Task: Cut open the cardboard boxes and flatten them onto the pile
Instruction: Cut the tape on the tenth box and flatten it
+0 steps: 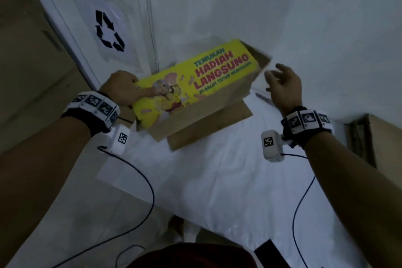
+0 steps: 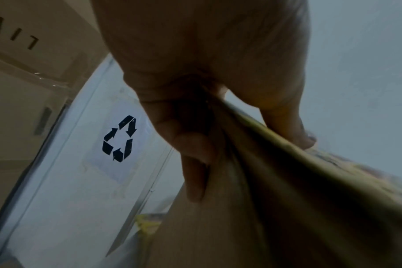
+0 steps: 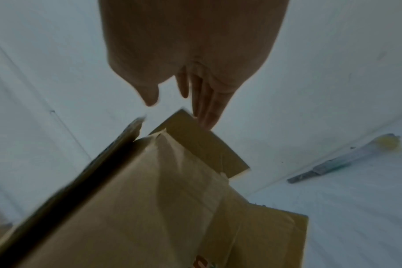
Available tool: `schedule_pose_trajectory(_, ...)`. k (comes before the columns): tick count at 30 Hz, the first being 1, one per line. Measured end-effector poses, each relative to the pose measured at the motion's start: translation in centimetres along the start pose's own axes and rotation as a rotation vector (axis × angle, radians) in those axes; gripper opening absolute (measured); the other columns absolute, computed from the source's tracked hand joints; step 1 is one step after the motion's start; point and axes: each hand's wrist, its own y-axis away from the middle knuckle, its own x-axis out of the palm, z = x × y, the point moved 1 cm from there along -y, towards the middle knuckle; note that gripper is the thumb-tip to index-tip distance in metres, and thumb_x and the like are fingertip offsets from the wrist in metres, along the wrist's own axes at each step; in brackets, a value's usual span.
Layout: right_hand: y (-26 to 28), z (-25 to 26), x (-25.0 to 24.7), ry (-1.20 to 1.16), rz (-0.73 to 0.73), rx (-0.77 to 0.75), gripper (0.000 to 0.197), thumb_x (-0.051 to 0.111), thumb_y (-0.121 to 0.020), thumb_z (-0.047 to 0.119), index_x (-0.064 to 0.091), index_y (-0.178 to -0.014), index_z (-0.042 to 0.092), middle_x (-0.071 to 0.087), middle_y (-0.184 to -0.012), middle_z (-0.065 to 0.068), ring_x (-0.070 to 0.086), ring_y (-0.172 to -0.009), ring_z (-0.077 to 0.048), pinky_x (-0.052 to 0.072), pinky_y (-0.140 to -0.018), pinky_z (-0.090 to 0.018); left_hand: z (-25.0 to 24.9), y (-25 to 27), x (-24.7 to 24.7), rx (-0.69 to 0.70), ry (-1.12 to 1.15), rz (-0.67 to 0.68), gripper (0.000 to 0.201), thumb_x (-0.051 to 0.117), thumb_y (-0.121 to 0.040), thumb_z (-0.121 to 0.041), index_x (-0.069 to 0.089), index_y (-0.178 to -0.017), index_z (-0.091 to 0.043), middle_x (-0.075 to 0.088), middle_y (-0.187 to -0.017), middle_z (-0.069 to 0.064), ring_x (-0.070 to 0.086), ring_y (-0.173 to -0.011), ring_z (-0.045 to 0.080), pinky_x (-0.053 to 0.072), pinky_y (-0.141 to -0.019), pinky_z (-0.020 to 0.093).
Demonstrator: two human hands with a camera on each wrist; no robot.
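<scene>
pinching the near-left corner of the cardboard box (image 1: 195, 85), the left hand (image 1: 121, 89) has its thumb laid flat on the printed yellow panel while the other fingers (image 2: 190, 145) curl under the brown board, a firm grip on the edge (the left wrist view shows the board squeezed between thumb and fingers). that forearm comes in from the lower left, wrist bent inward toward the box, with a band of black-and-white markers (image 1: 95, 104) round the wrist.

the right hand (image 1: 285, 85) holds nothing; its grip is released, fingers spread and loosely bent, just beside the box's far-right end. in the right wrist view the fingertips (image 3: 207, 119) sit at the edge of a brown flap (image 3: 202, 143), but whether they touch it cannot be told through the blur. the right forearm reaches in from the lower right, palm turned toward the box.

the box is partly collapsed and tilted, its yellow face up and slanting, lifted at the left corner above a piece of flat brown cardboard (image 1: 208, 128) that lies on the white surface (image 1: 217, 191). a box cutter (image 3: 337, 161) with a yellowish end lies on the white sheet, well apart from the right hand. on the white wall behind, a taped sheet shows a black recycling symbol (image 1: 109, 31).
</scene>
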Motion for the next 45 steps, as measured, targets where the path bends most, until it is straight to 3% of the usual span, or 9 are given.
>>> schedule_pose_trajectory(7,6.5,-2.1,5.8,0.078,0.568,0.54,0.084,0.053,-0.086,0.065,0.021,-0.153,0.025,0.029,-0.155,-0.008,0.05,-0.125,-0.031,0.055,-0.081,-0.044,-1.5,1.2,4.3,-0.178,0.217,0.121,0.067,0.074,-0.068,-0.064,0.067,-0.066,0.003,0.066,-0.062,0.019,0.069,-0.055,0.023,0.055,-0.046,0.027)
schedule_pose_trajectory(13,9.8,-2.8,9.2,-0.374,0.603,0.794,0.09,0.058,-0.068,0.081,0.035,-0.14,0.032,0.054,-0.13,-0.014,0.06,-0.109,-0.033,0.053,-0.086,-0.053,-1.7,1.9,5.4,-0.383,0.537,0.178,0.079,0.075,-0.066,-0.067,0.067,-0.105,0.001,0.072,-0.097,0.016,0.073,-0.065,0.022,0.058,-0.055,0.03)
schedule_pose_trajectory(17,9.2,-1.6,9.2,-0.376,0.605,0.698,0.076,0.073,-0.069,0.066,0.06,-0.126,0.017,0.067,-0.106,-0.008,0.066,-0.082,-0.023,0.055,-0.06,-0.036,-2.1,1.9,7.3,-0.345,0.443,0.247,0.074,0.062,-0.07,-0.076,0.06,-0.089,-0.005,0.064,-0.09,0.014,0.071,-0.077,0.033,0.06,-0.069,0.04)
schedule_pose_trajectory(24,7.0,-0.2,4.8,-0.1,0.17,0.409,0.051,0.083,-0.071,0.042,0.069,-0.104,0.006,0.071,-0.105,-0.006,0.068,-0.094,-0.022,0.058,-0.084,-0.042,-3.8,1.8,8.0,-0.101,-0.12,0.142,0.069,0.032,-0.091,-0.071,0.039,-0.055,-0.012,0.04,-0.055,0.01,0.04,-0.051,0.025,0.031,-0.053,0.03)
schedule_pose_trajectory(29,7.1,5.9,2.5,-0.54,0.334,0.199,0.034,0.044,-0.102,0.029,0.057,-0.131,0.019,0.065,-0.116,-0.017,0.062,-0.093,-0.028,0.052,-0.08,-0.045,-5.2,1.4,10.0,-0.009,0.019,0.118,0.074,0.034,-0.096,-0.062,0.036,-0.139,-0.002,0.053,-0.129,0.021,0.055,-0.109,0.036,0.045,-0.085,0.038)
schedule_pose_trajectory(33,7.0,5.5,5.1,-0.31,0.389,0.001,0.048,0.051,-0.099,0.009,0.041,-0.144,0.023,0.058,-0.131,-0.015,0.063,-0.11,-0.029,0.057,-0.084,-0.046,-5.8,1.5,12.1,-0.048,0.257,0.081,0.081,0.037,-0.094,-0.064,0.019,-0.152,-0.011,0.034,-0.153,0.013,0.039,-0.135,0.033,0.034,-0.11,0.043)
schedule_pose_trajectory(39,7.1,0.7,8.3,-0.171,0.517,0.146,0.051,0.038,-0.099,0.045,0.041,-0.145,0.024,0.05,-0.142,0.002,0.046,-0.129,-0.019,0.033,-0.11,-0.045,-3.8,1.5,12.0,-0.043,0.352,0.11,0.078,0.039,-0.091,-0.068,0.027,-0.151,-0.019,0.042,-0.149,0.008,0.046,-0.13,0.031,0.04,-0.106,0.047)
schedule_pose_trajectory(42,8.1,1.4,8.7,0.08,0.415,-0.073,0.07,0.041,-0.083,0.076,0.06,-0.117,0.018,0.064,-0.106,0.002,0.06,-0.099,-0.017,0.048,-0.083,-0.035,-2.6,1.2,10.8,-0.031,0.353,-0.009,0.062,0.041,-0.098,-0.055,0.057,-0.112,0.004,0.06,-0.087,0.024,0.055,-0.067,0.027,0.043,-0.057,0.033)
schedule_pose_trajectory(45,8.9,2.2,7.6,0.418,0.273,-0.181,0.06,0.042,-0.086,0.072,0.064,-0.107,0.019,0.062,-0.083,0.005,0.058,-0.075,-0.013,0.039,-0.057,-0.023,-2.0,1.2,10.3,0.008,0.335,-0.088,0.056,0.041,-0.103,-0.039,0.037,-0.055,-0.009,0.026,-0.048,0.007,0.024,-0.042,0.021,0.017,-0.046,0.026)
